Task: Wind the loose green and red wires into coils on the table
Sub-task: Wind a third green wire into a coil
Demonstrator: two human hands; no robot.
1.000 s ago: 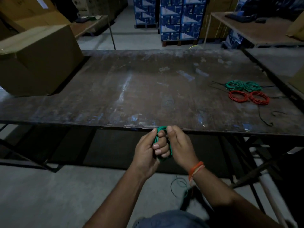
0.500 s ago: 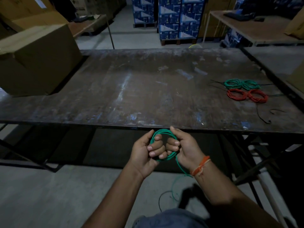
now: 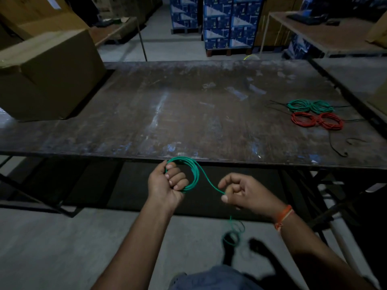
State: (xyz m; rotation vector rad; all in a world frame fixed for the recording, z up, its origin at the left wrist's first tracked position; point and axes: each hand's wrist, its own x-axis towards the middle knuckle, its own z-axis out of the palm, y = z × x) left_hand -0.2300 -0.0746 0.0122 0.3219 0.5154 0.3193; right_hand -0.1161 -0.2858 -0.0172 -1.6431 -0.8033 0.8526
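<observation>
Two hands work just below the near edge of the tabletop [image 3: 188, 114], at lower centre of the frame. Left hand [image 3: 167, 181] has its grip curled tight round a green wire [image 3: 193, 174] already gathered into several round loops; right hand [image 3: 240, 192] pinches the running strand between thumb and fingers, off to the right. Slack dangles below that hand in small curls toward the floor. To wind well, I judge each new turn should match the held loops in size, fed with light, even tension so the springy strand does not kink. Farther off, at right of the scuffed, dull tabletop, lie a finished green coil [image 3: 310, 105] and red coil [image 3: 317, 120], touching. A cardboard box [image 3: 48, 74] sits upper left.
</observation>
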